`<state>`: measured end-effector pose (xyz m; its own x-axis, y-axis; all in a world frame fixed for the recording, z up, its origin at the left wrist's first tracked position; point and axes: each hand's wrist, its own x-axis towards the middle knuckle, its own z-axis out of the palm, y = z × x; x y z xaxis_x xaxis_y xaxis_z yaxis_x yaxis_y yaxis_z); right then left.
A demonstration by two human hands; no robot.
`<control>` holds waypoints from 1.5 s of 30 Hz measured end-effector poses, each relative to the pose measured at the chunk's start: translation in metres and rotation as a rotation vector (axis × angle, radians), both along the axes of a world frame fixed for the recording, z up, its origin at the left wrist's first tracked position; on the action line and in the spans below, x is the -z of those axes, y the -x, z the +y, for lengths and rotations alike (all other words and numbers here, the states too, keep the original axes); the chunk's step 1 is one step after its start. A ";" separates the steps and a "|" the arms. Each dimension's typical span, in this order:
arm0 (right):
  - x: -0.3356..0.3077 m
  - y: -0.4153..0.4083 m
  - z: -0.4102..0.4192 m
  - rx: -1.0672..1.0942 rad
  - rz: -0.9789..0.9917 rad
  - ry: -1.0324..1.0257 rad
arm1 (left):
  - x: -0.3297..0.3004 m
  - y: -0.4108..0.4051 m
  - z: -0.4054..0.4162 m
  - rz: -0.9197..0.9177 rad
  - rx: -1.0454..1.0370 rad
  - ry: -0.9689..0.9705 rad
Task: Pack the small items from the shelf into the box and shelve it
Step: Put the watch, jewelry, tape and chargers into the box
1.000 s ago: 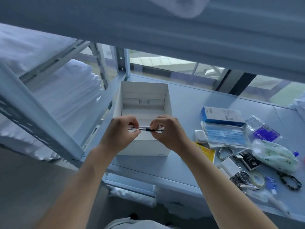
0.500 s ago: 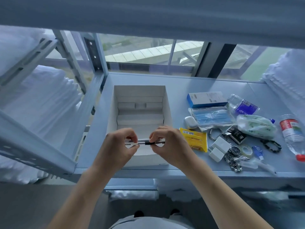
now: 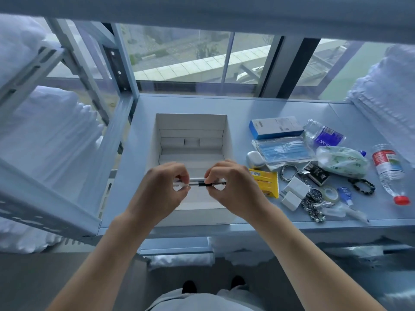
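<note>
From my seat I judged we were at the very start of the packing: the white box (image 3: 190, 140) stood open on the shelf (image 3: 269, 106), left of centre, and what I could see of its inside held only cardboard inserts. Both hands were raised just above its near edge, sharing one pen (image 3: 197, 182). The left hand (image 3: 161, 189) had its fingers curled round the clear end, and the right hand (image 3: 233, 187) pinched the dark-banded end between thumb and fingertips, the pen lying level between them. Whether I was capping it or only steadying it I could not tell. The rest of the small items lay in a loose heap to the right of the box, apart from it: a blue carton (image 3: 275, 126), a pack of face masks (image 3: 280, 150), a yellow packet (image 3: 265, 181) touching the right wrist's side, white chargers (image 3: 293, 191), a roll of tape (image 3: 330, 194), a bead bracelet (image 3: 361, 186) and a water bottle (image 3: 389, 172). The next move, as I read it, called for lowering the pen into the box and letting go with both hands, then sending the right hand out to the heap.
</note>
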<state>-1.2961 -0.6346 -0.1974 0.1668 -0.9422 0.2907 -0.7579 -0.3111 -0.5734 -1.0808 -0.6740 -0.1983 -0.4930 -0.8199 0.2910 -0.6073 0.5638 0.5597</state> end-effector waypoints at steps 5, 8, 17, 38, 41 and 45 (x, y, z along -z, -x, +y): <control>-0.012 0.016 -0.056 0.047 0.127 0.036 | -0.013 0.028 -0.061 -0.096 0.038 0.109; -0.017 0.024 -0.098 0.087 0.258 -0.003 | -0.014 0.051 -0.101 -0.190 0.033 0.094; -0.007 0.020 -0.154 0.080 0.568 -0.163 | 0.018 0.074 -0.141 -0.340 -0.025 -0.009; 0.010 0.026 -0.155 0.143 0.555 -0.155 | 0.038 0.064 -0.152 -0.455 -0.182 -0.185; 0.013 0.025 -0.155 0.134 0.525 -0.147 | 0.038 0.063 -0.151 -0.461 -0.190 -0.195; 0.009 0.028 -0.152 0.096 0.393 -0.054 | 0.035 0.064 -0.151 -0.397 -0.158 -0.146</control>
